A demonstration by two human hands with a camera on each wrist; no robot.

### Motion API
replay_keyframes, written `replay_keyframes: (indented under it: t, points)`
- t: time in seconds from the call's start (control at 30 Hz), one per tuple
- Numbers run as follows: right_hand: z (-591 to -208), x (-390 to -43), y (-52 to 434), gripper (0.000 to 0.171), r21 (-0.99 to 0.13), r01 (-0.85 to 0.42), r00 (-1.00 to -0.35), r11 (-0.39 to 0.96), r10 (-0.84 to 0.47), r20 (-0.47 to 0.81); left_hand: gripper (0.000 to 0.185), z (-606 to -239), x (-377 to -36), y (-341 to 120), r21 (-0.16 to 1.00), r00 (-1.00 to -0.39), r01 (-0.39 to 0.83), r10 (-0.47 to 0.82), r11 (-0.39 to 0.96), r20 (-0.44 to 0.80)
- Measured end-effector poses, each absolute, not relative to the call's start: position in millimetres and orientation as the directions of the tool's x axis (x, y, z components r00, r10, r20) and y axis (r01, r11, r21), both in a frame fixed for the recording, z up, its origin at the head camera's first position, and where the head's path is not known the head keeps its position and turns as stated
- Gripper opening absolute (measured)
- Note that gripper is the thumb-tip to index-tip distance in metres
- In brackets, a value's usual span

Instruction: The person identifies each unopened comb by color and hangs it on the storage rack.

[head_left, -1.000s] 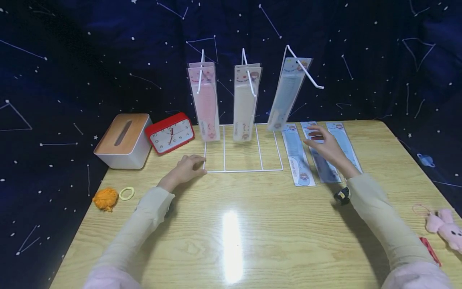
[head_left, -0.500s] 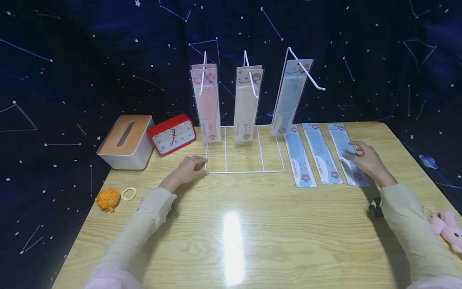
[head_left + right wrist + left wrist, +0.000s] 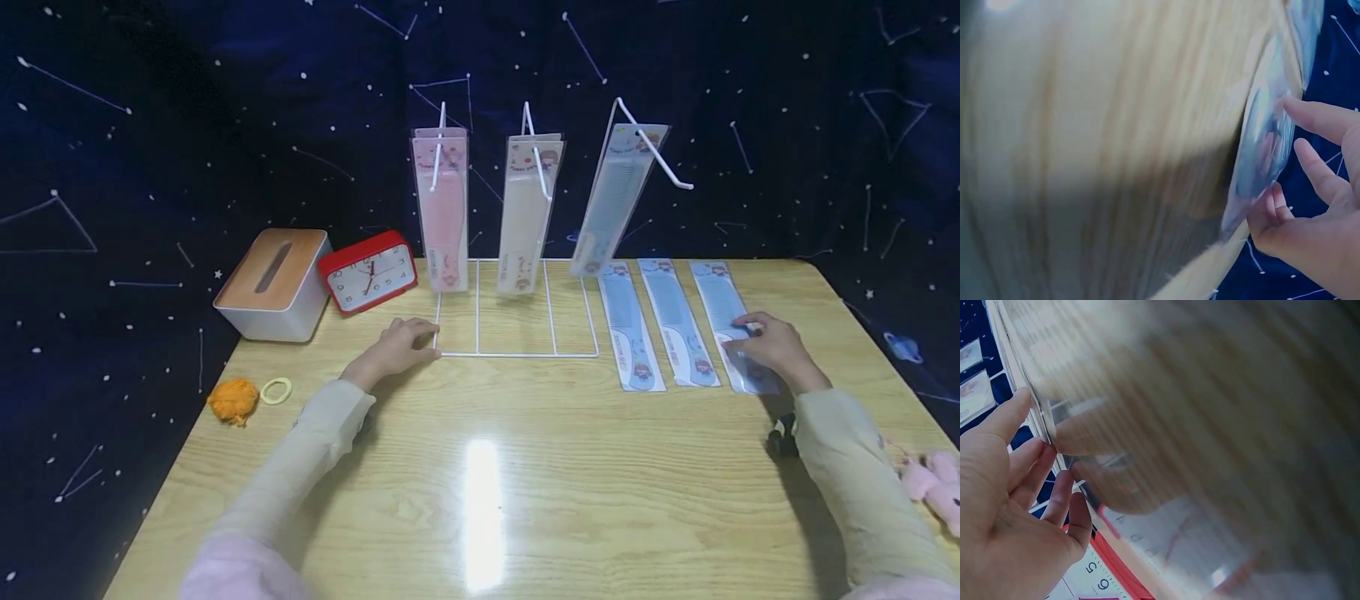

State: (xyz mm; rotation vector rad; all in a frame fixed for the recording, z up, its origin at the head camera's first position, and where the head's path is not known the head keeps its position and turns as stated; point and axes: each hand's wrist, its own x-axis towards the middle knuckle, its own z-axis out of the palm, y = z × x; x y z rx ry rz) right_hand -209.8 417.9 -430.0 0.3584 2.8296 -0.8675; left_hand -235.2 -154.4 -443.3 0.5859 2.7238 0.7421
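Observation:
Near the left front corner of a white wire display rack (image 3: 517, 355), my left hand (image 3: 393, 350) holds the base wire between thumb and fingertips. In the left wrist view, the left hand's fingertips (image 3: 1044, 447) meet the rack's edge. My right hand (image 3: 780, 350) reaches over the rightmost packaged blue comb (image 3: 716, 292), thumb and fingers spread apart. The right wrist view shows the right thumb (image 3: 1300, 111) at this comb's clear sleeve (image 3: 1263, 137), which lies on the table. Two more packaged blue combs (image 3: 630, 333) (image 3: 675, 325) lie alongside it.
On the rack hang packaged pink combs (image 3: 444, 208), cream combs (image 3: 525, 217) and a blue comb (image 3: 615, 200). At left are a tissue box (image 3: 273, 283), red alarm clock (image 3: 371, 273), orange yarn (image 3: 233, 401) and yellow ring (image 3: 276, 391). A pink plush (image 3: 937, 487) lies far right.
My right hand has moved right, across the blue combs, and come down at the rightmost one. The left hand stays at the rack's corner. The head view has shifted slightly.

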Motion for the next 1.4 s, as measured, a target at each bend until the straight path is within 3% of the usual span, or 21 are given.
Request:
replay_keyframes:
  t: [0.2,0.37,0.6,0.87,1.13,1.3,1.4]
  points:
    - [-432,-210,424,0.07,-0.583,0.326,-0.942,0.745,0.203,-0.267,0.056,-442,-236,-154,0.52,-0.883,0.32,0.448,0.792,-0.139]
    - [-428,-206,423,0.071,-0.605,0.271,-0.957,0.749,0.144,-0.251,0.057,-444,-237,-155,0.519,-0.886,0.304,0.438,0.799,-0.155]
    - [-412,-190,412,0.073,-0.586,0.21,-0.978,0.783,0.165,-0.13,0.057,-443,-236,-155,0.531,-0.881,0.312,0.449,0.788,-0.15]
    - [-376,-164,375,0.069,-0.71,0.116,-0.975,0.695,0.216,0.052,0.056,-443,-236,-155,0.532,-0.883,0.314,0.447,0.787,-0.141]
    - [-343,-121,321,0.07,-0.794,-0.203,-0.916,0.573,0.176,0.361,0.056,-444,-235,-155,0.532,-0.88,0.327,0.457,0.781,-0.131]
    - [-331,-106,288,0.072,-0.84,-0.444,-0.861,0.311,0.113,0.496,0.055,-444,-235,-155,0.531,-0.88,0.326,0.456,0.782,-0.132]
    - [-332,-100,275,0.072,-0.851,-0.478,-0.865,0.218,0.054,0.499,0.056,-444,-235,-155,0.526,-0.882,0.323,0.452,0.787,-0.135]
